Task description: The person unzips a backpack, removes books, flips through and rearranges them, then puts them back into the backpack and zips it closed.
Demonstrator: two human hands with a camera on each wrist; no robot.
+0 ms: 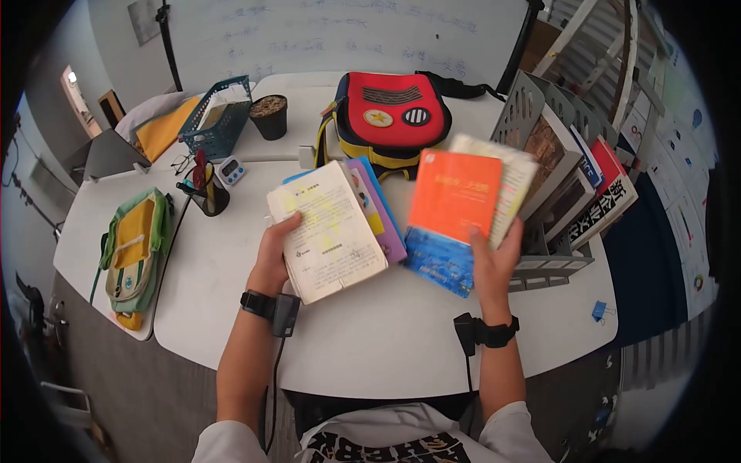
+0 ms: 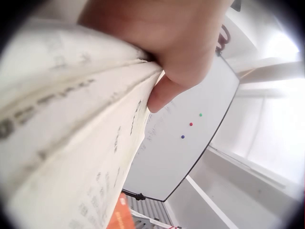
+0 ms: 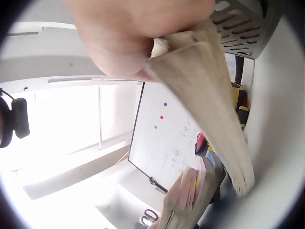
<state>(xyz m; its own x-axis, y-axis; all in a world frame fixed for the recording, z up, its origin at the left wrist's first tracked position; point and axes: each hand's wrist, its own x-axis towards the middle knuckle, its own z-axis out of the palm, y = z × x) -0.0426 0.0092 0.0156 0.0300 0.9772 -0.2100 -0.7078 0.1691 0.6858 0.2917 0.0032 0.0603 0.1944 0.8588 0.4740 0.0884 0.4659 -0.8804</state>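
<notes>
My left hand [image 1: 272,253] grips the left edge of a worn book [image 1: 332,239], thumb over its printed, yellow-highlighted page. Behind that book, a purple book [image 1: 390,231] and a blue one [image 1: 370,171] stick out at the right. In the left wrist view, the worn book's page edges [image 2: 71,129] spread below the hand. My right hand [image 1: 498,266] holds an orange-and-blue book [image 1: 455,201] by its lower right side, thumb on the cover. Highlighted pages [image 1: 515,181] fan out behind that cover. The right wrist view shows its thick page block [image 3: 205,90] under the palm.
A red backpack [image 1: 397,116] stands at the table's back. To the right, a grey file rack [image 1: 552,270] holds several upright books. A green bag [image 1: 135,251], pen holder [image 1: 207,193], timer [image 1: 231,170], potted plant [image 1: 268,119] and teal basket [image 1: 220,123] are at the left. A blue binder clip [image 1: 600,310] lies far right.
</notes>
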